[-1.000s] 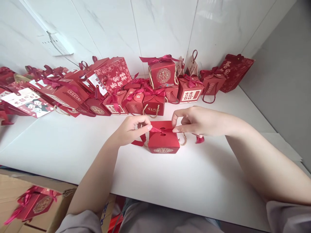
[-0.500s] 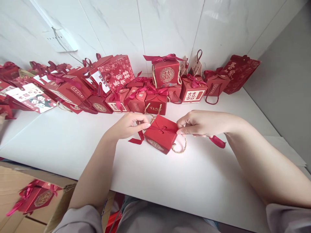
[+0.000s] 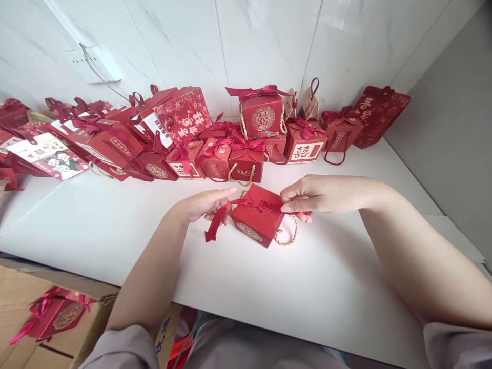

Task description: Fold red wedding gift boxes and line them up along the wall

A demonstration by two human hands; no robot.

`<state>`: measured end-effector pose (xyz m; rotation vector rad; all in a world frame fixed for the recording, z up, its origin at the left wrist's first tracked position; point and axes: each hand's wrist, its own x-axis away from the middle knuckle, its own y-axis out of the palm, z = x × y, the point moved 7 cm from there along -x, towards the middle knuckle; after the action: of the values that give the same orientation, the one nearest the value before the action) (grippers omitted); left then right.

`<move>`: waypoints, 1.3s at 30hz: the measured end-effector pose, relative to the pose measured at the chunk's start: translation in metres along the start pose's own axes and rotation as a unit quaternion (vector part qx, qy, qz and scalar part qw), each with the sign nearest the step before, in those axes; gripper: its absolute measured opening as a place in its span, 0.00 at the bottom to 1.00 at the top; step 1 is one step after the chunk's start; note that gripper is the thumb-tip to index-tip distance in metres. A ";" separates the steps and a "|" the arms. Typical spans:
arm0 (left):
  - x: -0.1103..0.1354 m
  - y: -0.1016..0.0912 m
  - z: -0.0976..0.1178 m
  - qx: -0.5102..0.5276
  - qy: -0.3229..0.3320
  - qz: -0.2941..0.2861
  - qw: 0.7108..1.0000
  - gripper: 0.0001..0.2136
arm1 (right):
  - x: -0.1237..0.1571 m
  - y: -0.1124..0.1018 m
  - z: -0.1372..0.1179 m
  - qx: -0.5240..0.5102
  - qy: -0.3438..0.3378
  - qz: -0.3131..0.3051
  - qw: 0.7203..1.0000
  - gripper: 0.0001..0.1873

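A small red gift box (image 3: pixel 251 223) with a gold round emblem sits on the white table, turned at an angle. Dark red ribbon (image 3: pixel 259 206) is tied across its top. At the box's left side my left hand (image 3: pixel 209 205) has its thumb raised and apart from the fingers; a loose ribbon tail (image 3: pixel 217 220) drapes over those fingers. My right hand (image 3: pixel 307 195) pinches the other ribbon end between thumb and fingers, close against the box's right edge. A twisted gold cord handle (image 3: pixel 288 233) loops out below that hand.
Several finished-looking red boxes (image 3: pixel 246 164) with bows stand in a row along the tiled wall (image 3: pixel 269 41). More boxes and bags (image 3: pixel 107 138) crowd the left. Below the table's front edge, a cardboard carton (image 3: pixel 88 328) holds a red box (image 3: pixel 57 315).
My left hand has let go of its ribbon tail, which now hangs over its fingers. The box has shifted slightly right and nearer. My right hand keeps its pinch.
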<state>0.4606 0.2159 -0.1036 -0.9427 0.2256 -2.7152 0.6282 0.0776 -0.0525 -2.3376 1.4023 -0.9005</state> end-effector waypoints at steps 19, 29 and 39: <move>0.006 0.000 0.019 0.052 0.093 0.018 0.994 0.20 | 0.001 0.000 -0.004 0.007 0.000 0.004 1.000 0.19; 0.013 -0.003 0.023 -0.091 0.131 -0.029 0.987 0.16 | 0.004 -0.002 0.000 0.040 0.017 0.011 0.999 0.18; 0.013 -0.004 0.024 -0.024 0.239 -0.089 0.967 0.15 | 0.008 0.002 -0.007 -0.030 -0.050 -0.020 0.998 0.16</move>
<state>0.4652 0.2145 -0.0769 -0.3103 0.3083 -3.0795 0.6251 0.0705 -0.0451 -2.4258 1.3658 -0.7518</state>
